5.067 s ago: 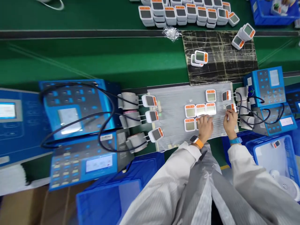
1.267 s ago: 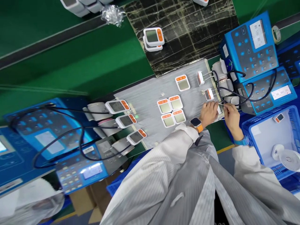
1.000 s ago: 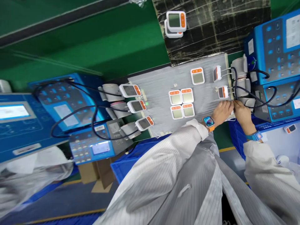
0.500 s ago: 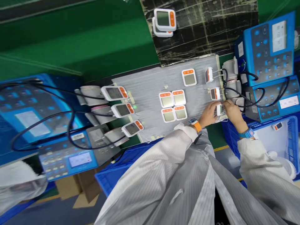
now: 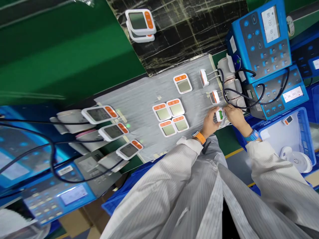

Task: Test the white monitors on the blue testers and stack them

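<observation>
A small white blood pressure monitor (image 5: 219,114) is held at the right end of the grey work surface, its open back showing something green, likely batteries. My left hand (image 5: 210,123) grips it from the left, fingers closed. My right hand (image 5: 234,117) has its bent fingers at the monitor's right edge; the fingertips are partly hidden. Just beyond stand two more monitors, one nearer (image 5: 214,97) and one farther (image 5: 204,78), joined by tubes to white cuffs (image 5: 233,84). Left of my hands, several monitors (image 5: 170,117) lie face up in a block, with a single one (image 5: 182,83) behind.
Blue tester boxes (image 5: 261,39) with black cables stand at right, and another tester (image 5: 62,196) at left. Three monitors (image 5: 114,130) sit by cuffs on the left. Two stacked monitors (image 5: 141,25) lie on the black sheet. A blue crate (image 5: 309,136) is at lower right.
The view has swung right, so the bench appears farther left. The held monitor has turned, and its green-filled back now shows more. Both hands stay at it.
</observation>
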`<action>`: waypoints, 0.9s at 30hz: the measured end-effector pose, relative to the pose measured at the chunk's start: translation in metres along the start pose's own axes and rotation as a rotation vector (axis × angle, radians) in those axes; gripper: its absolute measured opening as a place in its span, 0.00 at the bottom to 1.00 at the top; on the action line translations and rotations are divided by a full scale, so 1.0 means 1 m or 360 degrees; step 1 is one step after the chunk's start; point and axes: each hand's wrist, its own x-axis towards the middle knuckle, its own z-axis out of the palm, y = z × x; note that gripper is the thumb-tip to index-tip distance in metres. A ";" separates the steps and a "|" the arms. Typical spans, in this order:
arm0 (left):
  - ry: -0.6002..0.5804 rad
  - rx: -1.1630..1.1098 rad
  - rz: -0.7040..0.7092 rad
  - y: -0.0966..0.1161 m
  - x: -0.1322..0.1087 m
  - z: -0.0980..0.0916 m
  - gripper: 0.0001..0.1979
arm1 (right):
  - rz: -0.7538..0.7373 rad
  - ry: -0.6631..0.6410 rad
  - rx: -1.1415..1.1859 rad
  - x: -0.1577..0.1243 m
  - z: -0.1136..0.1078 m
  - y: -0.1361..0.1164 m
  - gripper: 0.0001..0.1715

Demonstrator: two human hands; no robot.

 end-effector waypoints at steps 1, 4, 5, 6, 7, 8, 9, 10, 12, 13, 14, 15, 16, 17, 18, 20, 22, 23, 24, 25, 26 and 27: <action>0.0004 0.0007 0.0011 0.001 0.000 0.001 0.33 | 0.0002 0.0016 0.0007 0.000 0.002 0.001 0.21; 0.0026 0.0022 -0.0016 0.002 -0.002 0.003 0.33 | -0.0046 0.0112 0.0085 -0.005 0.010 0.007 0.21; 0.0041 0.0015 -0.0035 0.001 -0.003 0.004 0.33 | -0.0089 0.0145 0.0126 -0.009 0.013 0.011 0.21; 0.0054 0.0001 -0.0051 0.001 -0.004 0.004 0.33 | -0.0143 0.0169 0.0168 -0.013 0.017 0.015 0.20; 0.0061 -0.0017 -0.0063 -0.001 -0.005 0.004 0.33 | -0.0197 0.0182 0.0205 -0.017 0.020 0.018 0.20; 0.0059 -0.0034 -0.0066 -0.002 -0.006 0.003 0.33 | -0.0241 0.0184 0.0234 -0.022 0.023 0.022 0.19; 0.0049 -0.0043 -0.0068 -0.004 -0.007 0.002 0.33 | -0.0267 0.0182 0.0255 -0.026 0.026 0.024 0.19; 0.0039 -0.0040 -0.0072 -0.006 -0.007 0.002 0.33 | -0.0277 0.0180 0.0269 -0.029 0.029 0.026 0.19; 0.0026 -0.0006 -0.0074 -0.009 -0.008 0.001 0.33 | -0.0255 0.0187 0.0281 -0.032 0.032 0.027 0.20; 0.0026 0.0014 -0.0070 -0.010 -0.008 0.001 0.32 | -0.0230 0.0191 0.0281 -0.032 0.033 0.026 0.20; 0.0029 0.0032 -0.0064 -0.011 -0.008 0.001 0.32 | -0.0203 0.0192 0.0277 -0.031 0.033 0.025 0.19; 0.0032 0.0046 -0.0057 -0.010 -0.007 0.002 0.32 | -0.0178 0.0190 0.0270 -0.030 0.033 0.024 0.18; 0.0034 0.0058 -0.0051 -0.010 -0.007 0.002 0.32 | -0.0157 0.0186 0.0260 -0.029 0.033 0.022 0.17; 0.0032 0.0068 -0.0048 -0.008 -0.006 0.001 0.32 | -0.0144 0.0178 0.0247 -0.027 0.031 0.020 0.16; 0.0026 0.0077 -0.0045 -0.007 -0.006 0.001 0.32 | -0.0140 0.0164 0.0228 -0.026 0.030 0.019 0.17; 0.0007 0.0099 -0.0031 -0.003 -0.005 0.000 0.32 | -0.0154 0.0130 0.0181 -0.025 0.026 0.017 0.17; -0.0008 0.0117 -0.0005 -0.001 -0.003 -0.001 0.32 | -0.0175 0.0095 0.0132 -0.026 0.023 0.016 0.19; -0.0015 0.0125 0.0007 0.000 -0.003 -0.002 0.31 | -0.0178 0.0081 0.0108 -0.026 0.021 0.016 0.19; -0.0018 0.0131 0.0014 0.001 -0.002 -0.002 0.31 | -0.0178 0.0069 0.0088 -0.026 0.019 0.016 0.19; -0.0021 0.0134 0.0016 0.001 -0.002 -0.002 0.32 | -0.0176 0.0059 0.0072 -0.026 0.018 0.016 0.19; -0.0023 0.0131 0.0013 0.002 -0.001 -0.002 0.32 | -0.0176 0.0050 0.0060 -0.026 0.017 0.016 0.20; -0.0024 0.0125 0.0007 0.003 -0.001 -0.002 0.32 | -0.0183 0.0041 0.0054 -0.026 0.016 0.016 0.20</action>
